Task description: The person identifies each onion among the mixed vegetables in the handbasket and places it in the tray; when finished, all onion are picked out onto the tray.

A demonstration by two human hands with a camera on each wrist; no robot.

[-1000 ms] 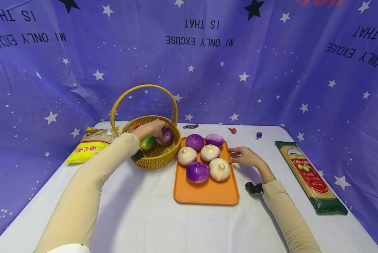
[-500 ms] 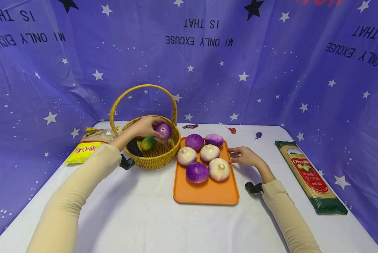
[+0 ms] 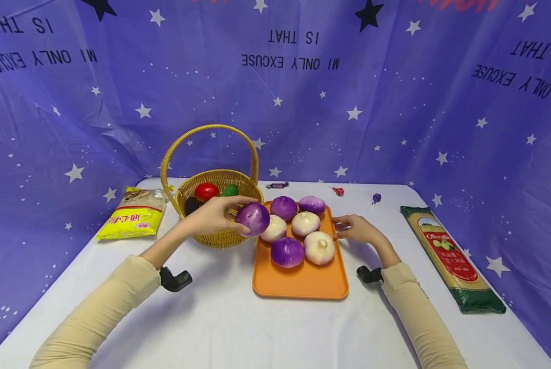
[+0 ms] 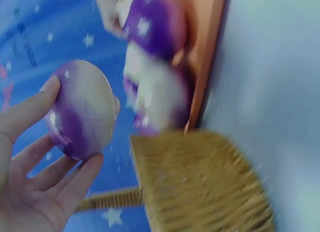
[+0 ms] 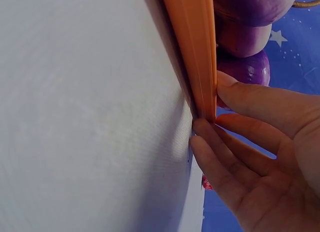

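My left hand (image 3: 215, 215) holds a purple-and-white onion (image 3: 253, 219) between thumb and fingers, in the air between the basket and the tray. The left wrist view shows the onion (image 4: 82, 109) with its pale side toward the tray. Several more onions, purple or pale side up, lie on the orange tray (image 3: 300, 284). At the tray's right edge, my right hand (image 3: 356, 228) pinches the rim, thumb inside and fingers outside, as the right wrist view shows on the tray wall (image 5: 192, 47). The wicker basket (image 3: 220, 240) is just behind my left hand.
In the basket lie a red round item (image 3: 206, 192), a green one (image 3: 229, 190) and a dark one (image 3: 191, 205). A yellow bag (image 3: 134, 215) is at left, a green-ended pasta pack (image 3: 450, 256) at right. Wrapped candy (image 3: 277, 185) and lollipops (image 3: 338, 191) lie along the back.
My left hand has lifted the onion out of the basket and carried it right and nearer, to the tray's left edge. My right hand stays at the tray's rim.
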